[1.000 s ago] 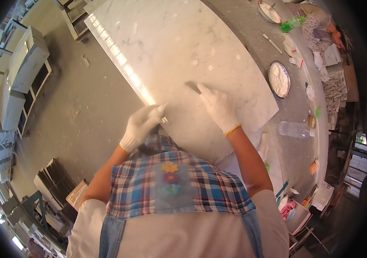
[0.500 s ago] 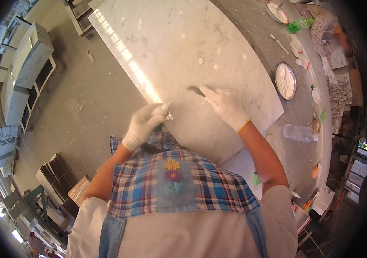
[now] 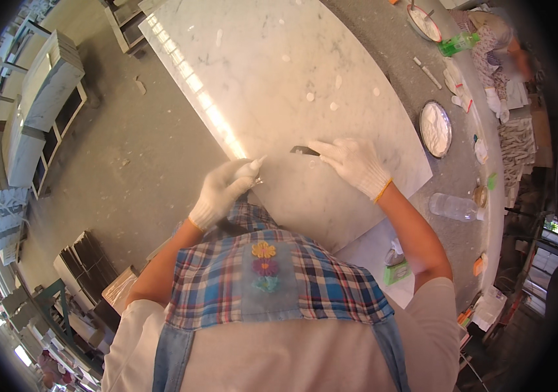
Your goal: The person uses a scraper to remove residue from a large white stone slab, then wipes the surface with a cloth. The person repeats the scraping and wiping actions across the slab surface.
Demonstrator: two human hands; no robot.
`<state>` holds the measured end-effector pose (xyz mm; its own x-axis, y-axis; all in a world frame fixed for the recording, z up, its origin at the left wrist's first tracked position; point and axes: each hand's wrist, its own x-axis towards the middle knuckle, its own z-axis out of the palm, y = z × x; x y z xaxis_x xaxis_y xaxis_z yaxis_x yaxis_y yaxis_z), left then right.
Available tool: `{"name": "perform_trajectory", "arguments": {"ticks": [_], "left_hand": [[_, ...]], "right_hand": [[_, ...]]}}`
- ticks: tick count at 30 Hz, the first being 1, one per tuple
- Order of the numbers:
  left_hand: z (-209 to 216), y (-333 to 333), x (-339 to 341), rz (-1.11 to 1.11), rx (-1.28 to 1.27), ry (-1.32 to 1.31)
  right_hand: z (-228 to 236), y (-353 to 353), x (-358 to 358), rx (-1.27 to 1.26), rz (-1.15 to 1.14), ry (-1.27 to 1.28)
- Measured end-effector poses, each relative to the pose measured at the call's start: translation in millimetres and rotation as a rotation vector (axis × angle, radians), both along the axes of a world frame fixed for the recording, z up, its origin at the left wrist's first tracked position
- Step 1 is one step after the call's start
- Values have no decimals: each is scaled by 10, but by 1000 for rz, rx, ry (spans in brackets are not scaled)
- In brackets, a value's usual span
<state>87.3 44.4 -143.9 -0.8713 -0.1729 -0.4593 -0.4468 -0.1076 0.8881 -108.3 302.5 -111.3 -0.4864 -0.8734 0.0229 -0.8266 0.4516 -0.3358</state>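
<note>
A pale marble slab (image 3: 292, 209) with grey veins and several whitish spots lies in front of me. My left hand (image 3: 220, 193), in a white knit glove, is closed around a small white nozzle-tipped bottle (image 3: 256, 164) at the slab's left edge; most of it is hidden by the fingers. On the slab's near part, my gloved right hand (image 3: 359, 166) grips a dark flat scraper blade (image 3: 303, 150) between thumb and fingers. The blade is low over the stone; whether it touches, I cannot tell.
Right of the slab stand a bowl of white paste (image 3: 436, 129), a clear plastic bottle (image 3: 454, 206) and a green box (image 3: 396, 273). Farther off are a second bowl (image 3: 424, 23), a green bottle (image 3: 459, 44) and a person (image 3: 491, 52). Stacked slabs (image 3: 50, 85) stand at left.
My right hand has moved a little to the right with the scraper blade, which now lies flatter. My left hand stays nearly in place. The green box shows more fully beside my right arm.
</note>
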Motion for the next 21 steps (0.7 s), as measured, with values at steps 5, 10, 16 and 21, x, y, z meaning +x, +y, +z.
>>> {"name": "perform_trajectory", "arguments": {"ticks": [5,10,16,21], "left_hand": [[42,-15,-10,-14,15,-4],[57,-11,-23,-20,-29,7],[58,4,-25,4,8,-7],[148,54,-45,27,-21,-4]], "right_hand": [[-104,89,112,-178,-156,-210],[-87,151,427,-85,-373,-230],[-137,-14,765,214,-527,-54],[-166,-23,830,185,-544,-24]]}}
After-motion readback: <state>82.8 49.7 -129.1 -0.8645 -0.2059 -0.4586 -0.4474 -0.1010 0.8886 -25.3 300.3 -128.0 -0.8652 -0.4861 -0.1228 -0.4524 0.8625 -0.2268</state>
